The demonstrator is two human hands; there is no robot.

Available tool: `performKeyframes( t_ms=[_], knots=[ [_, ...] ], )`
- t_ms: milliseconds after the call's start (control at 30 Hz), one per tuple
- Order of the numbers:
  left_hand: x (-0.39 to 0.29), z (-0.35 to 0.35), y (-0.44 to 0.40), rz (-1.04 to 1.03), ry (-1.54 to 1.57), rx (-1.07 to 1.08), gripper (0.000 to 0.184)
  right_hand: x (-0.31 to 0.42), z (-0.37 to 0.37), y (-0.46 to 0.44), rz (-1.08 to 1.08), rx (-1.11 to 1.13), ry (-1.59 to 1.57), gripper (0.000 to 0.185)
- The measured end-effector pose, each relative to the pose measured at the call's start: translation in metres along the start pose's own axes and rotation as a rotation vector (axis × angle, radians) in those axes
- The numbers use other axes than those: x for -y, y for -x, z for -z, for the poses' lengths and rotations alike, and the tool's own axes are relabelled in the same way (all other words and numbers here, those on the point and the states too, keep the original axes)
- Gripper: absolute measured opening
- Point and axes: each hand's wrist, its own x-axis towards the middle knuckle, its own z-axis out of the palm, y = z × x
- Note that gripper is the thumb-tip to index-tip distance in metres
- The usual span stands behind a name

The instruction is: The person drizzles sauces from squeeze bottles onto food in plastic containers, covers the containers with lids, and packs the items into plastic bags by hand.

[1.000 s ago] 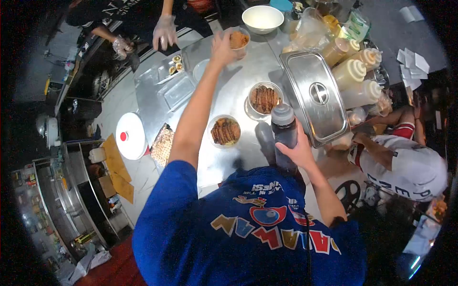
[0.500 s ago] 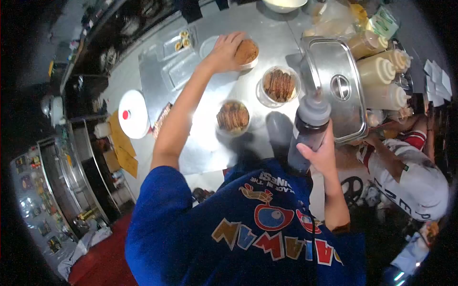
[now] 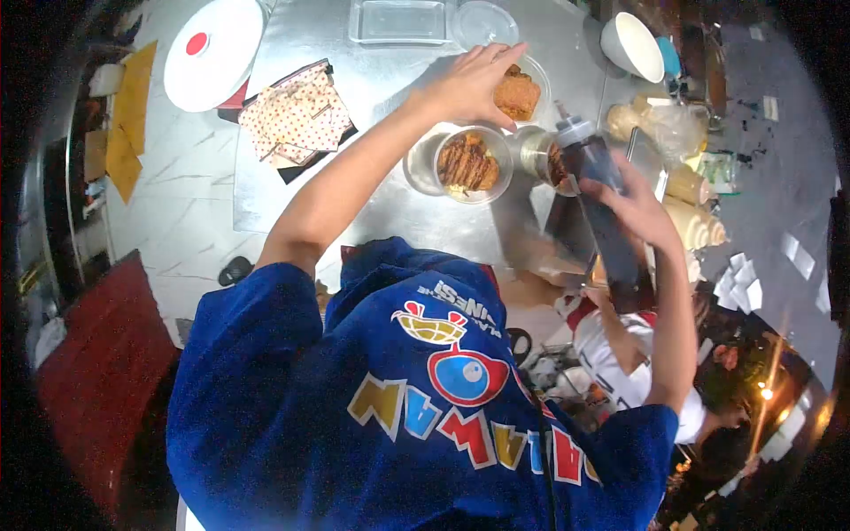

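grips a squeeze bottle of dark sauce (image 3: pixel 613 248) in the right hand (image 3: pixel 635 202), tilted, with its nozzle (image 3: pixel 561 112) close to a partly hidden clear tub (image 3: pixel 534 152). just left on the steel desk (image 3: pixel 381 208), has a second clear tub (image 3: pixel 509 170) with sauce-striped cutlet (image 3: pixel 467 164). farther out, spreads the left hand (image 3: pixel 469 87) wide beside a third clear tub (image 3: pixel 547 88) with unsauced breaded cutlet (image 3: pixel 521 97); cannot tell if touching. beyond, includes a round lid (image 3: pixel 485 25) beside a rectangular tray (image 3: pixel 400 21).
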Motion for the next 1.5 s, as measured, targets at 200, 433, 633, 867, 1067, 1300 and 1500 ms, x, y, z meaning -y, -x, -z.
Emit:
performKeyframes(
  t_ms=[200, 433, 633, 867, 1067, 1300, 1500],
  knots=[
    [0.022, 0.006, 0.010, -0.056, 0.190, -0.015, 0.124, 0.048, 0.026, -0.044, -0.082, 0.148, 0.448, 0.073],
    [0.035, 0.007, 0.016, -0.070, 0.353, 0.001, 0.115, 0.085, 0.016, -0.068, -0.068, 0.284, 0.512, 0.072],
    [0.038, 0.000, 0.015, -0.080, 0.420, -0.034, 0.112, 0.102, 0.007, -0.075, -0.169, 0.319, 0.625, 0.075],
    [0.039, 0.000, 0.016, -0.045, 0.488, -0.016, 0.108, 0.114, 0.001, -0.084, -0.203, 0.346, 0.710, 0.075],
    [0.040, 0.001, 0.014, -0.013, 0.511, 0.016, 0.109, 0.115, -0.007, -0.087, -0.245, 0.359, 0.740, 0.083],
    [0.035, 0.002, 0.013, 0.007, 0.527, 0.014, 0.110, 0.112, -0.005, -0.084, -0.239, 0.348, 0.673, 0.085],
    [0.032, 0.008, 0.012, 0.050, 0.504, 0.071, 0.112, 0.107, -0.007, -0.083, -0.209, 0.259, 0.757, 0.080]
  ],
)
